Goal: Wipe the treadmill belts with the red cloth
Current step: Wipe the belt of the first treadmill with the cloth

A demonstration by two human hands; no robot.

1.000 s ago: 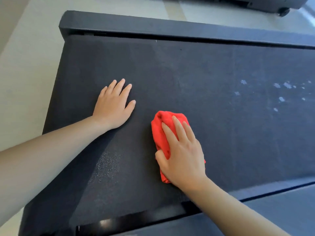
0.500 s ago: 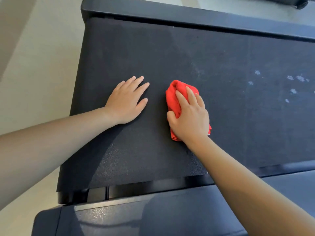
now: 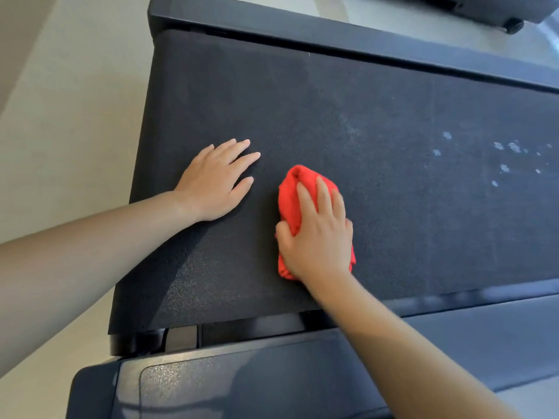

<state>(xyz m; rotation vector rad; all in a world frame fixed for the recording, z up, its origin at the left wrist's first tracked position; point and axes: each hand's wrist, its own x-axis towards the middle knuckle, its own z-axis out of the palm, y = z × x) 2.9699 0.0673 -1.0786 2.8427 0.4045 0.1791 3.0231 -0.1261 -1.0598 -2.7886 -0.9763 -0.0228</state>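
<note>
The dark treadmill belt (image 3: pixel 378 122) fills most of the view. A bunched red cloth (image 3: pixel 292 201) lies on it near the middle. My right hand (image 3: pixel 317 234) presses down on the cloth, fingers laid over its top and thumb hooked round its left side. My left hand (image 3: pixel 216 181) rests flat on the belt just left of the cloth, fingers spread and holding nothing. Several pale spots (image 3: pixel 503 155) mark the belt at the right, apart from the cloth.
A dark side rail (image 3: pixel 332 34) runs along the belt's far edge, and another dark rail and end cover (image 3: pixel 242 376) lie at the near edge. Pale floor (image 3: pixel 60 116) lies to the left. A wheeled dark base (image 3: pixel 511 24) stands top right.
My right hand pushed the cloth away across the belt, then drew it back toward me. My left hand stayed planted flat. The camera view shifted slightly.
</note>
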